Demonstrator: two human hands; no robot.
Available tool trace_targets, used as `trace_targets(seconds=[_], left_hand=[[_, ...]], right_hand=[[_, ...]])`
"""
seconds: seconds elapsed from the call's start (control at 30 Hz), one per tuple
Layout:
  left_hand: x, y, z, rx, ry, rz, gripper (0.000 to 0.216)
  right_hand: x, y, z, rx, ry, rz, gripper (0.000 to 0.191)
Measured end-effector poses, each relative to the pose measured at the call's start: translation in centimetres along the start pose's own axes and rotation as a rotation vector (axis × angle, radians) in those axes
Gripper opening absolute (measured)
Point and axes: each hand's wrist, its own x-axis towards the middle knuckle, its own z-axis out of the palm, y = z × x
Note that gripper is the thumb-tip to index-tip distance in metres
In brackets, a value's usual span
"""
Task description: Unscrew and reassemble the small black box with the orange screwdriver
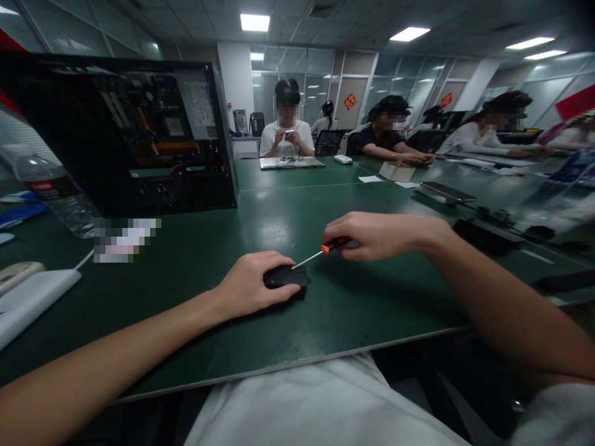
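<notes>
My left hand (251,286) is closed round a small black device (288,277) that lies on the green table (288,217). My right hand (372,235) grips a screwdriver (320,252) with an orange and black handle. Its thin metal shaft slants down to the left, and its tip touches the top of the black device. The underside of the device is hidden by my fingers.
An open black computer case (121,133) stands at the back left beside a plastic water bottle (51,189). White objects (28,297) lie at the left edge. Black devices and cables (488,229) lie to the right. Several other people sit at the far end of the table.
</notes>
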Motion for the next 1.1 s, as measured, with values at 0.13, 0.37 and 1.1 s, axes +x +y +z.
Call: trace_targets(seconds=[0.13, 0.37, 1.1], left_hand=[[-0.4, -0.5, -0.5, -0.019, 0.002, 0.019, 0.029], [-0.3, -0.8, -0.2, -0.016, 0.007, 0.024, 0.029], [-0.2, -0.5, -0.3, -0.025, -0.011, 0.001, 0.03]], right_hand=[[-0.7, 2.3, 3.0, -0.175, 0.198, 0.017, 0.015], [0.0, 3.3, 4.6, -0.215, 0.272, -0.103, 0.051], [-0.5, 2.5, 4.2, -0.443, 0.458, -0.199, 0.045]])
